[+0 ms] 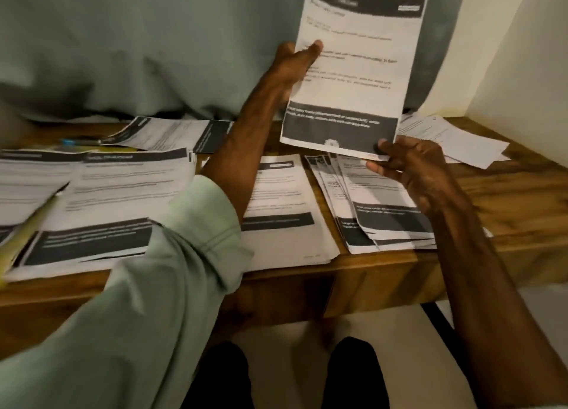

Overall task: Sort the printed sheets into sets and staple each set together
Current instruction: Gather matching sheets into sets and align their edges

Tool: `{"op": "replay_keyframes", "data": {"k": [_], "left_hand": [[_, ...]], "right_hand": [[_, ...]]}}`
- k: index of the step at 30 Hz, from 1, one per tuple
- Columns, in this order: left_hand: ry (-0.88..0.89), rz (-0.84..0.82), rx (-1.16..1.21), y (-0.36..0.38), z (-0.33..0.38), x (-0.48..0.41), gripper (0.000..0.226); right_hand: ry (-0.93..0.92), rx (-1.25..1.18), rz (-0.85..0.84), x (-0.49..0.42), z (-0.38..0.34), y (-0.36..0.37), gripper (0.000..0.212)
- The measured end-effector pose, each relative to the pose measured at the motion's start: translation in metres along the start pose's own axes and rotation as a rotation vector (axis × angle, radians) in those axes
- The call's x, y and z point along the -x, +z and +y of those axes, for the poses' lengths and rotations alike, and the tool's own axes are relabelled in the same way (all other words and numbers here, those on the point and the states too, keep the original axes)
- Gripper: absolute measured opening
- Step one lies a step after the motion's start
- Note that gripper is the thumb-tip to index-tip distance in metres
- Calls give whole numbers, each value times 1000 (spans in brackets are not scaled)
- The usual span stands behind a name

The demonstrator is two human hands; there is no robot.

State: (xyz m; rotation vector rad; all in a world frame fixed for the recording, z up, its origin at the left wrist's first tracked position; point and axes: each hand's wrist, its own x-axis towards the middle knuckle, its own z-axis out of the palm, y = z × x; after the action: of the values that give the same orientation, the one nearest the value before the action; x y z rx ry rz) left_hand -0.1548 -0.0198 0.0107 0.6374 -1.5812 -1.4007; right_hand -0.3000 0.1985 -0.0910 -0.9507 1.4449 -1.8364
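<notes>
Head view: our left grip [292, 67] and right grip [408, 166] clamp the upright sheet [353, 55], fanned pile [362, 193] just beneath the right.

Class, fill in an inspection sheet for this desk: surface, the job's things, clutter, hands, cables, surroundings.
Surface: wooden table, mostly under paper.
Job's things: held sheet raised above the table; left stack, middle stack and fanned right stack along the front; back sheets behind. No stapler seen.
Clutter: blurred blue item and yellow item at far left; unclear what they are.
Hands: left hand grips the held sheet's left edge; right hand pinches its bottom right corner.
Cables: nothing seen.
Surroundings: grey-green curtain behind, cream wall at right.
</notes>
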Motion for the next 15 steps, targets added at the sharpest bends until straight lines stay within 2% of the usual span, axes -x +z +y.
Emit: {"op": "replay_keyframes", "data": {"k": [3,8,11,15], "left_hand": [[-13,-9,-159,-9,6,16,18],[-177,-35,-469,-57,-19,43,55],[-255,-49,-615,-86,-28,65,33],[-343,-49,-574,-123,-40,83,20]], "right_hand": [[-15,62,9,1,1,13,27],[21,166,-18,12,7,36,29],[43,277,-43,19,7,46,26],[3,397,-45,29,2,61,9]]}}
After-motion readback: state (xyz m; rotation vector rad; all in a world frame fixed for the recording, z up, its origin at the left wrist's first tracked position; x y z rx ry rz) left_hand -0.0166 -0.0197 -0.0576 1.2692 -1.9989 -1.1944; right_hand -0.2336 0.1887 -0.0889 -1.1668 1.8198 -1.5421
